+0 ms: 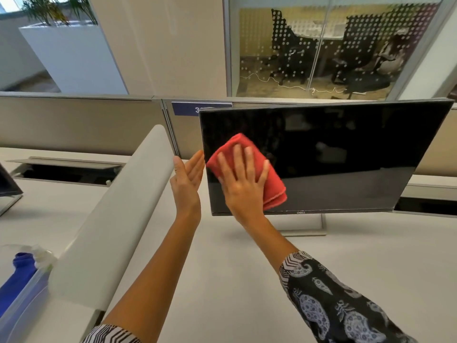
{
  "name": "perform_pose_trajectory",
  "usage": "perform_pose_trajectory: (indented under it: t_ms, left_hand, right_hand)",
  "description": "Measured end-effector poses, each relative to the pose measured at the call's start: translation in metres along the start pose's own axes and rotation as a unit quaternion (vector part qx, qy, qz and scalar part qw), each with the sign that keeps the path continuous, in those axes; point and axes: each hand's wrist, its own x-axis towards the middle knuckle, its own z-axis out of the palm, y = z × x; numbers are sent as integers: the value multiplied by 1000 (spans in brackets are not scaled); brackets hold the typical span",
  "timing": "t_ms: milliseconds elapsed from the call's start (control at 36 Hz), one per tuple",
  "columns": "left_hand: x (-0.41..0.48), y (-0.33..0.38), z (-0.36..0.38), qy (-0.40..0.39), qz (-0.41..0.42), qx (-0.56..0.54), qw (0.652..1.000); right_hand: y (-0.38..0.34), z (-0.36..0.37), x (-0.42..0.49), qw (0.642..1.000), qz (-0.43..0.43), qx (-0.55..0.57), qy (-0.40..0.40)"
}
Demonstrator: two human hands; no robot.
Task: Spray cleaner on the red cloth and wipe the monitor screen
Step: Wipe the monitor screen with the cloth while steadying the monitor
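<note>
The black monitor (333,149) stands on the white desk, its screen dark and tilted. A folded red cloth (273,184) lies flat against the lower left of the screen. My right hand (243,180) presses on the cloth with fingers spread. My left hand (188,177) is flat and open, its fingertips touching the monitor's left edge. A spray bottle (40,256) with a clear head shows at the far left, partly hidden by a divider.
A white curved desk divider (118,219) runs from near left toward the monitor. A blue cloth (19,273) lies in a clear bin at the lower left. A beige partition (86,120) stands behind the desk. Another monitor's corner (7,186) shows at left.
</note>
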Motion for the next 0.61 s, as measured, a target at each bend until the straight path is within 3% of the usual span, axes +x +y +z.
perform_pose_trajectory:
  t_ms: [56, 139, 306, 417, 500, 611]
  left_hand:
    - [-1, -1, 0, -5, 2, 4, 1000]
    - [-1, -1, -1, -9, 6, 17, 1000]
    - [-1, -1, 0, -4, 8, 11, 1000]
    - [-1, -1, 1, 1, 2, 3, 1000]
    - [-2, -3, 1, 2, -4, 0, 1000]
    - [-4, -3, 3, 9, 0, 2, 1000]
  right_hand:
    - [3, 11, -25, 993, -103, -24, -53]
    - [17, 20, -59, 974, -192, -47, -111]
    - [55, 8, -80, 974, -182, -81, -111]
    - [78, -16, -50, 991, -82, -91, -54]
    - [99, -37, -23, 996, 39, -84, 17]
    - [132, -61, -1, 952, 285, -22, 110]
